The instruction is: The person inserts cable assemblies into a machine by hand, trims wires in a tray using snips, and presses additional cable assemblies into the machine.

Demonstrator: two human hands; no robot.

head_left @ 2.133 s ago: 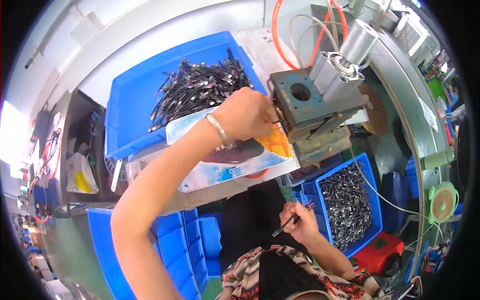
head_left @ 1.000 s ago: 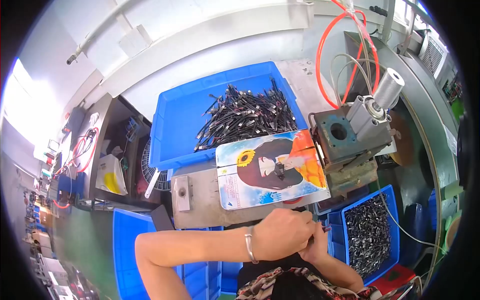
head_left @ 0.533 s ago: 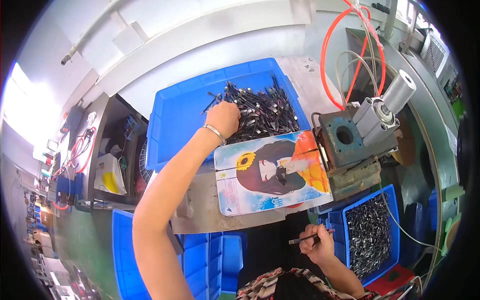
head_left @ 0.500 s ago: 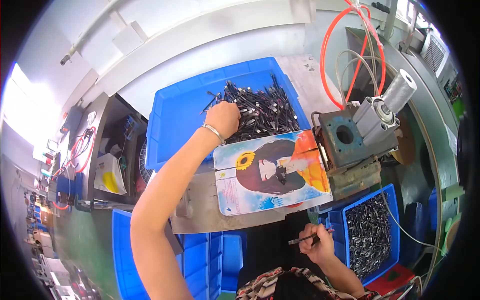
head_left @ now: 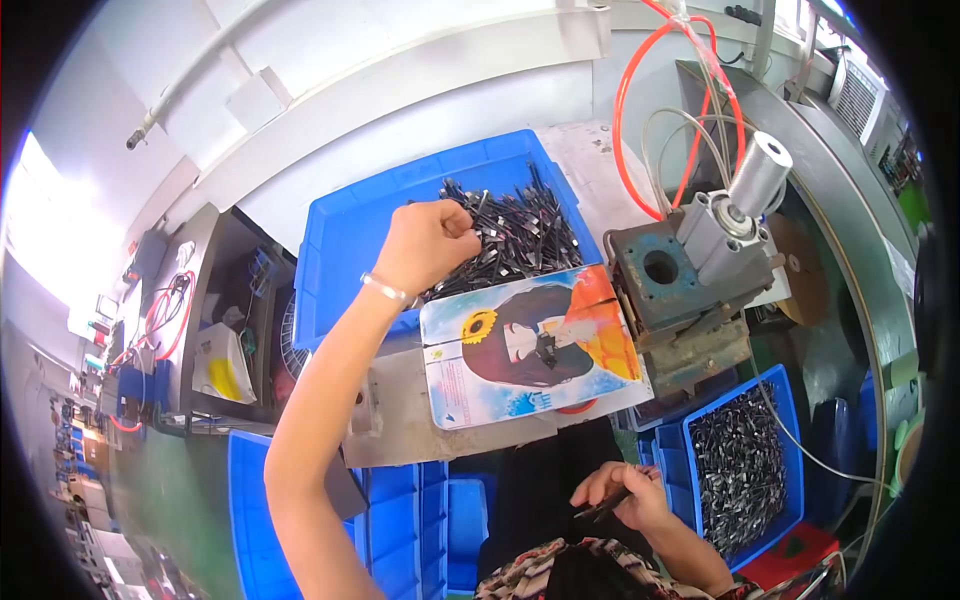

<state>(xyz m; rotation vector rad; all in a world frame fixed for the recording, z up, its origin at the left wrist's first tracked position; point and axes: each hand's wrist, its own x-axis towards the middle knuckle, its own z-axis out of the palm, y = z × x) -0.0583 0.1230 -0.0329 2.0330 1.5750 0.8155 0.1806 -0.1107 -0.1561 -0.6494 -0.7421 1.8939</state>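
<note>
My left hand (head_left: pixel 430 242), a bracelet on its wrist, is over the near-left side of a heap of slim black parts (head_left: pixel 525 230) with small shiny ends. Its fingers are curled together, and anything between them is hidden. The heap lies in a shallow blue tray (head_left: pixel 345 235). Low in front of my body, my right hand (head_left: pixel 632 496) is closed around a slim dark part (head_left: pixel 603 508), partly covered by the fingers. That hand is just left of a blue bin (head_left: pixel 792 440) full of similar small dark parts.
A board with a printed picture (head_left: pixel 530 350) lies at the worktable's (head_left: pixel 480 440) front. To its right stands a metal press (head_left: pixel 665 270) with a cylinder and orange hose (head_left: pixel 622 110). More blue bins (head_left: pixel 395 520) are below on the left.
My left hand has shifted slightly left and turned, its thumb side now showing. My right hand has loosened a little and tilted the dark part downward. The view has shifted slightly.
</note>
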